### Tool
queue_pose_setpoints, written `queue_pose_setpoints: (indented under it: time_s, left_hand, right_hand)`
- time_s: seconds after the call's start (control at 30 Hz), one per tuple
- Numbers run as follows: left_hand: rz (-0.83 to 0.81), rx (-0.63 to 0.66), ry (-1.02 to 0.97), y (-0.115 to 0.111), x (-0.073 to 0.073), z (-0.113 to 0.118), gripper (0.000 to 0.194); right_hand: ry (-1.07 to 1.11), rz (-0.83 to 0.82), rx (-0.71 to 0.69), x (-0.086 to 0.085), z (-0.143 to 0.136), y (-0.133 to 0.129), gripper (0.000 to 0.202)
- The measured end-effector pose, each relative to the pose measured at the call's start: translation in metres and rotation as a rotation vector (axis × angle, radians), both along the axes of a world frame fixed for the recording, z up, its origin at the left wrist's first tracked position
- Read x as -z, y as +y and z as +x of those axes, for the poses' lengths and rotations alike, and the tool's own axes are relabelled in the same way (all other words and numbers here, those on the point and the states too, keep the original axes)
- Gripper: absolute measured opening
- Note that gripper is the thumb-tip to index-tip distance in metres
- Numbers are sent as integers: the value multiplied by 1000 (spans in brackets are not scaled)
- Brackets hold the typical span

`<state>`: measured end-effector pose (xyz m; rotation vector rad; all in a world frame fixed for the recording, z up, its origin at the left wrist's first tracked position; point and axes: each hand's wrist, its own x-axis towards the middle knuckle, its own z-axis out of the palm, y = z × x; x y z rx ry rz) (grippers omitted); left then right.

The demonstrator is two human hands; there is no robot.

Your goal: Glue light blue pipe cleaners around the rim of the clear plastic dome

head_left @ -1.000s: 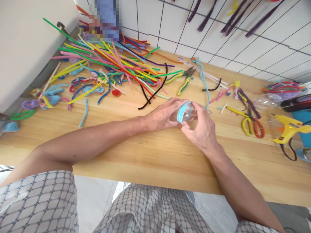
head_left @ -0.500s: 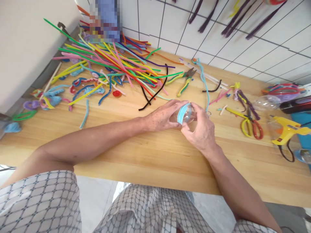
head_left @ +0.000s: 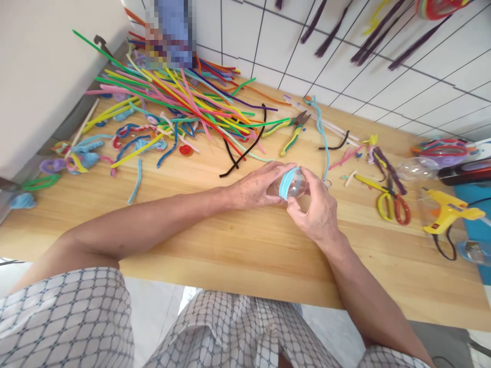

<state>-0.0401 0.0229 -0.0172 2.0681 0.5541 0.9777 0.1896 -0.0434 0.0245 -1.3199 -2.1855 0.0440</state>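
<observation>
Between my two hands, above the wooden table (head_left: 238, 250), is a clear plastic ball (head_left: 296, 187) with light blue pipe cleaner (head_left: 286, 184) wound in a band around it. My left hand (head_left: 256, 188) grips it from the left, thumb below and fingers over the top. From the right, my right hand (head_left: 317, 209) holds the ball between thumb and fingers. The palms and part of the ball's far side are hidden. Just beyond my right hand lies a twisted light blue pipe cleaner (head_left: 322, 135).
A heap of coloured pipe cleaners (head_left: 184, 102) covers the back left. Pliers (head_left: 293, 130) lie behind my hands. To the right are scissors (head_left: 391, 202), a yellow glue gun (head_left: 448, 209) and another clear ball (head_left: 418, 168). A tiled wall (head_left: 318, 76) closes off the back.
The view has shifted slightly. Both hands keep the same hold on the ball, which looks barely turned.
</observation>
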Motion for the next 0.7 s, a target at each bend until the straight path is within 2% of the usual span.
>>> queue_pose_setpoints:
  time_s: [0.23,0.53,0.7]
  left_hand:
    - [-7,6,7,-1,-5,1,87]
    - [-1,24,-9,1,-1,-1,89]
    - [-33,33,-5,2,-4,-1,89]
  right_hand:
    - [-1,-1,14,-3,-3,-1,82]
    - [-15,16,6,-2,-1,-1,84]
    - [-64,52,21,-2,-3,-2,88]
